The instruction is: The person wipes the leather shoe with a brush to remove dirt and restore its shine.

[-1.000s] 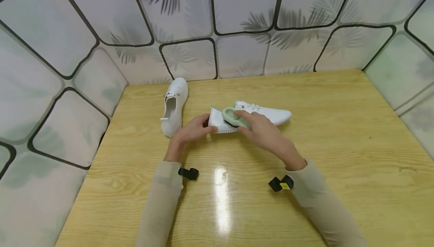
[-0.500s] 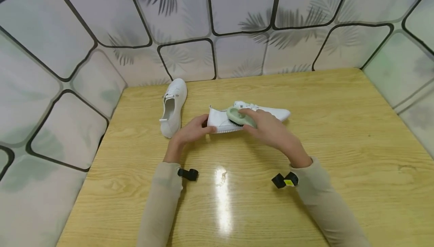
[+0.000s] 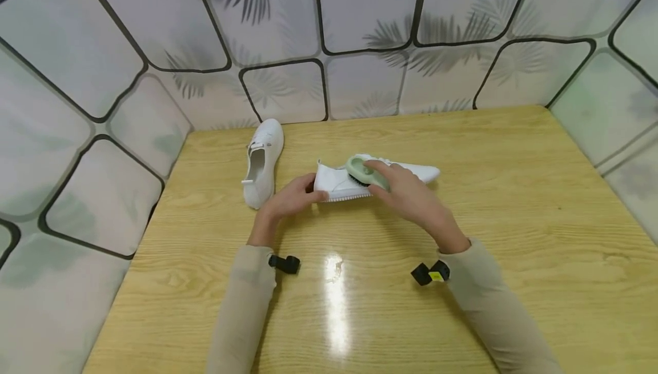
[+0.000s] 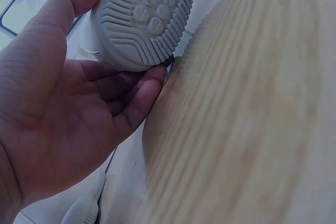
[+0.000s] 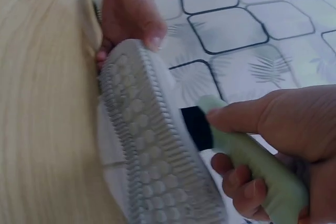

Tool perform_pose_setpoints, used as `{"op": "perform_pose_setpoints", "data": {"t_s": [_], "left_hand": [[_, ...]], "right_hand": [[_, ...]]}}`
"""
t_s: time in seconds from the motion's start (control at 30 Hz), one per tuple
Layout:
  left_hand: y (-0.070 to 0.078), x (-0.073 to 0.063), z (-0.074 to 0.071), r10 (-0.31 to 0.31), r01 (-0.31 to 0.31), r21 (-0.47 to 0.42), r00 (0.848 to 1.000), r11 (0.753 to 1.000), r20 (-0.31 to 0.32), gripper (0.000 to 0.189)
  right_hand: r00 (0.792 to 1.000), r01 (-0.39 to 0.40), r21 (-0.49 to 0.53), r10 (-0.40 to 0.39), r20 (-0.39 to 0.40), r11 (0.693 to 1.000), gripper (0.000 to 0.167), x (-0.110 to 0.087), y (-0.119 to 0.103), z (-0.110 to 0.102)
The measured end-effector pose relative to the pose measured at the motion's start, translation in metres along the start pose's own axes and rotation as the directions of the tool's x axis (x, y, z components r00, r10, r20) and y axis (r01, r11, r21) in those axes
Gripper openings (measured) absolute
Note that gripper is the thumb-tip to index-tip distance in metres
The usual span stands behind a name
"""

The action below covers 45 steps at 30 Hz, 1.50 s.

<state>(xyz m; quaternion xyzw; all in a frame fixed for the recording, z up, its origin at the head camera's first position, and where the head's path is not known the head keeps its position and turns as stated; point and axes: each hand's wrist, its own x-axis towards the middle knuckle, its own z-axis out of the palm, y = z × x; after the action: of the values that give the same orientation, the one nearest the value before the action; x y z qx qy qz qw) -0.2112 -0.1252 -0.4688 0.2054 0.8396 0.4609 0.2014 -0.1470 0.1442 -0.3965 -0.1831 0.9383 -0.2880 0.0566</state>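
A white lace-up shoe (image 3: 334, 183) lies tilted on the table, its toe to the right and its studded sole (image 4: 152, 11) facing the person. My left hand (image 3: 293, 196) grips the heel, thumb at the sole's edge and fingers beneath, as the left wrist view shows. In my right hand (image 3: 406, 194) is a pale green brush (image 5: 241, 156), the fingers curled round its handle. Its black bristles (image 5: 197, 128) press against the shoe's side upper. The far side of the shoe is hidden.
The other white shoe (image 3: 262, 163) stands upright at the left back of the wooden table (image 3: 514, 220), toe toward the wall. A patterned wall (image 3: 365, 83) rises behind the table's back edge, with more panels at both sides.
The brush in my right hand has moved a little to the right along the shoe's side, away from the heel. My left hand keeps its grip on the heel.
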Motion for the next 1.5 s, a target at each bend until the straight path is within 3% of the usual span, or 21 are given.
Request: {"op": "perform_pose_setpoints", "data": {"t_s": [0.2, 0.4, 0.57, 0.73, 1.0, 1.2, 1.4, 1.5], "left_hand": [[-0.001, -0.001, 0.000, 0.018, -0.018, 0.004, 1.000, 1.000, 0.014, 0.047], [-0.003, -0.001, -0.001, 0.009, -0.009, -0.013, 1.000, 1.000, 0.002, 0.045], [-0.004, -0.002, -0.001, 0.020, -0.020, -0.010, 1.000, 1.000, 0.009, 0.044], [-0.003, -0.002, -0.002, 0.015, -0.015, -0.009, 1.000, 1.000, 0.001, 0.045], [-0.002, -0.001, -0.001, 0.019, -0.019, -0.009, 1.000, 1.000, 0.018, 0.044], [0.000, 0.000, -0.001, 0.006, -0.006, -0.013, 1.000, 1.000, 0.007, 0.044], [-0.001, 0.000, 0.000, 0.018, -0.017, -0.029, 1.000, 0.999, 0.013, 0.044], [-0.001, 0.001, 0.000, 0.023, -0.023, -0.017, 1.000, 1.000, 0.011, 0.044]], "right_hand": [[0.998, 0.031, -0.022, -0.029, 0.050, 0.999, 0.053, 0.001, -0.005, 0.002], [1.000, -0.016, -0.085, 0.017, 0.015, 0.996, 0.054, -0.001, -0.005, -0.001], [0.999, 0.017, -0.071, -0.015, 0.041, 0.997, 0.054, 0.002, -0.005, 0.004], [1.000, -0.024, -0.137, 0.021, -0.018, 0.990, 0.053, 0.000, -0.005, 0.003], [0.999, 0.014, -0.101, -0.010, 0.040, 0.995, 0.053, 0.002, -0.004, 0.003], [0.999, -0.032, -0.135, 0.030, -0.018, 0.990, 0.052, -0.001, 0.003, -0.003], [1.000, 0.000, -0.106, 0.001, 0.009, 0.994, 0.052, 0.002, 0.000, 0.000], [1.000, -0.022, -0.127, 0.019, -0.024, 0.992, 0.051, -0.001, 0.002, -0.003]]}}
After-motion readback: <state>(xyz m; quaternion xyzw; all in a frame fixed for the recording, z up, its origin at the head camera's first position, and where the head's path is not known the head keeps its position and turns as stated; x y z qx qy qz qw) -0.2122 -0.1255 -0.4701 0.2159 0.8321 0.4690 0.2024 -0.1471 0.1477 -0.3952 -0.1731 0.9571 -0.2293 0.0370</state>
